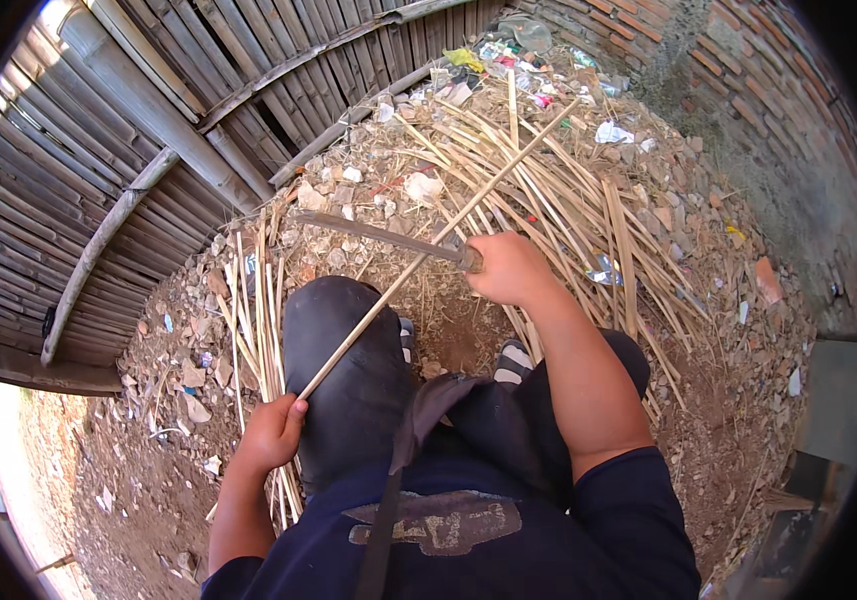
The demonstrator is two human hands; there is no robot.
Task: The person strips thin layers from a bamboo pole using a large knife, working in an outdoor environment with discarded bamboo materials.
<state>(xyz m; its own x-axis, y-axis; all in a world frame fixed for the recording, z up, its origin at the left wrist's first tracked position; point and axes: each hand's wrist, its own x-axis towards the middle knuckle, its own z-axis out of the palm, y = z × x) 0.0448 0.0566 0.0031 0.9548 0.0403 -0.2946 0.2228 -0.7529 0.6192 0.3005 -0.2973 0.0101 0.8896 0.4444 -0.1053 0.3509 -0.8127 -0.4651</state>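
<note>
My left hand (270, 432) is closed round the near end of a long bamboo strip (360, 326), beside my left knee. The strip slants up and away to the right, across the gap between my knees. In my right hand (510, 270) is the handle of a machete (378, 234), its long blade pointing left. The blade crosses the bamboo strip near the strip's middle; they appear to touch. A large pile of loose bamboo strips (573, 205) lies on the ground ahead and to the right. A smaller bundle of strips (266, 310) lies left of my left knee.
A bamboo slat wall (78, 190) with poles curves along the left. On the right stands a brick wall (738, 70). Stones and brick bits cover the dirt ground (138, 480). Plastic litter (518, 40) is heaped at the far end. My sandalled feet (514, 360) show between my knees.
</note>
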